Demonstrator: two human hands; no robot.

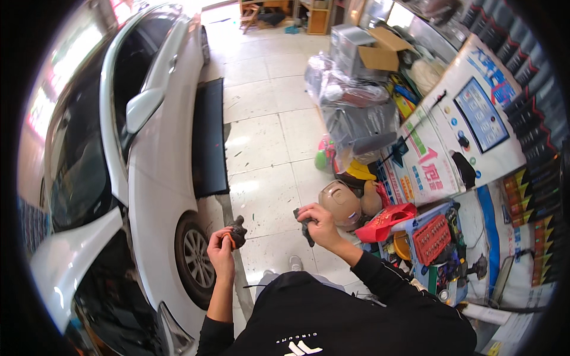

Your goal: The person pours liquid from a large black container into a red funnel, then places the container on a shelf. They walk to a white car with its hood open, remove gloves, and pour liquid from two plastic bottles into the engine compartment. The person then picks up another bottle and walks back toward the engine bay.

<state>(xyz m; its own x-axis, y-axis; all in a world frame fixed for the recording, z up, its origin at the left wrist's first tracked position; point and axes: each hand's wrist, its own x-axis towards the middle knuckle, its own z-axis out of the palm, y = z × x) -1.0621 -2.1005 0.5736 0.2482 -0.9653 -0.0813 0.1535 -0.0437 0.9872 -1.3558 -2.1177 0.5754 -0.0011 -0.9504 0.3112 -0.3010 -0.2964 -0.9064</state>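
Note:
My left hand is closed on a dark, lumpy thing with an orange edge; it looks like a bunched work glove, but I cannot be sure. Out to the right, my right hand grips a limp, dark grey crumpled piece, perhaps another glove. Both hands are held up in front of me, apart from each other, above the tiled floor. The left one is closest to the front wheel of a white car. A tan helmet lies just beyond my right hand.
The car's hood is raised at left. A black mat lies along its side. On the right stand a blue tool cart with a red socket tray, a red container, a white machine with a screen, and plastic-wrapped goods under cardboard boxes.

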